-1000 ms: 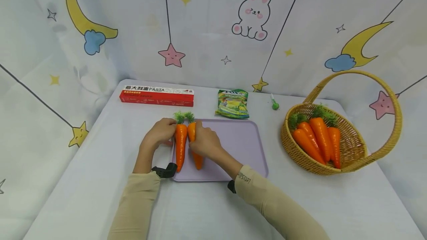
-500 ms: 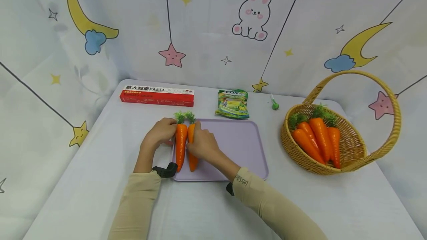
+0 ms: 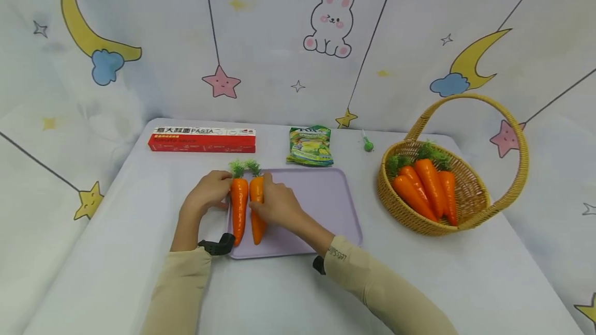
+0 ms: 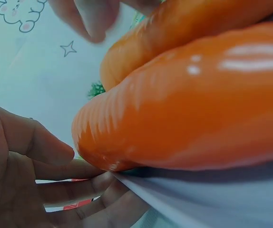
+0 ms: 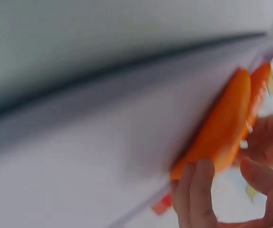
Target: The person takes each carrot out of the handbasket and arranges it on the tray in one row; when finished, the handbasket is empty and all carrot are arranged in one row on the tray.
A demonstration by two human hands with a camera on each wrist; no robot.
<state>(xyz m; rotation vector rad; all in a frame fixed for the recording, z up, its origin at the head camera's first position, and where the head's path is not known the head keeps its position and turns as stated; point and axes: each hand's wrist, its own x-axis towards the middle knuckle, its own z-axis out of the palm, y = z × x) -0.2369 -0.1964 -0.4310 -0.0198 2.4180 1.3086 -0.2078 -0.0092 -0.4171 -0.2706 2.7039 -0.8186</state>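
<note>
Two orange carrots with green tops lie side by side, lengthwise, on the left part of a pale purple tray (image 3: 316, 200). My right hand (image 3: 278, 203) grips the right carrot (image 3: 257, 231) near its leafy end, thumb over its left side in the head view. In the right wrist view its fingers (image 5: 200, 187) rest along that carrot's side. Just left of the left carrot (image 3: 239, 213), my left hand (image 3: 208, 190) has its fingertips at the carrot's upper end. The left wrist view shows its loosely spread fingers (image 4: 91, 185) right at the tray's edge, partly hidden.
A wicker basket (image 3: 470, 193) with a tall handle stands at the right, holding several more carrots (image 3: 430, 187). Behind the tray are a red and white pasta box (image 3: 202, 141), a green packet (image 3: 310, 146) and a small green-ended item (image 3: 368, 143).
The right carrot's pointed end has swung left under my right hand, so it lies closer to parallel with the left carrot. My left hand keeps its place. The head view has turned slightly right.
</note>
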